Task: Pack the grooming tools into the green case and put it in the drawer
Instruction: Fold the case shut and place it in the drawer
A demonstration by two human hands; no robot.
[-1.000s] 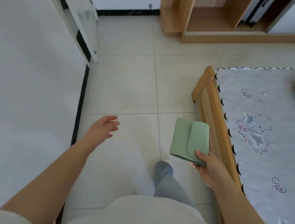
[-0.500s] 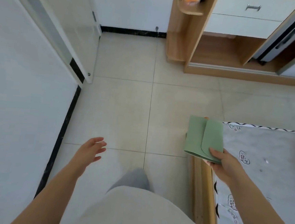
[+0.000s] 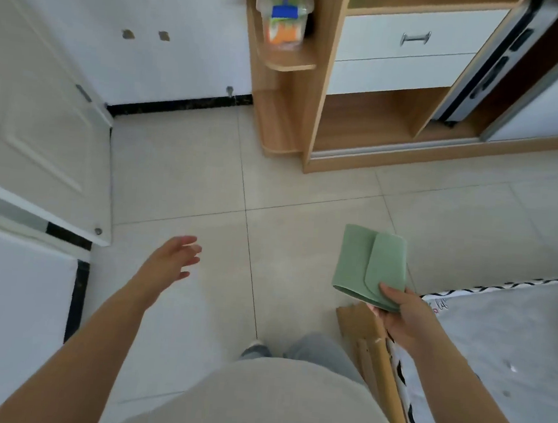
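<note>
1. Head view looks down over your light top and grey trouser legs onto a pale tiled floor (image 3: pixel 180 177) crossed by thin dark grout lines.
2. Your right hand (image 3: pixel 403 316) grips the green case (image 3: pixel 365 266) by its near edge, thumb on top and fingers beneath; the flap is folded shut and the case hangs in the air above the floor, just beyond the corner of the bed.
3. Your left hand (image 3: pixel 172 261) is empty, fingers loosely spread, held out over the tiles well apart from the case.
4. At lower right, the wooden bed frame (image 3: pixel 377 349) borders a grey printed sheet (image 3: pixel 501 339) with a black-and-white trim.
5. Ahead stands a wooden cabinet (image 3: pixel 323 91) with two white drawers (image 3: pixel 413 51), both closed; the upper one carries a metal handle (image 3: pixel 415 38). Below them is an open wooden compartment.
6. On the cabinet's rounded side shelf (image 3: pixel 287 61) sits a clear packet (image 3: pixel 284 18) with blue and orange contents; what it holds is too blurred to tell.
7. A white panelled door (image 3: pixel 43 132) stands open at left, and a black skirting strip (image 3: pixel 179 105) runs along the foot of the white wall.
</note>
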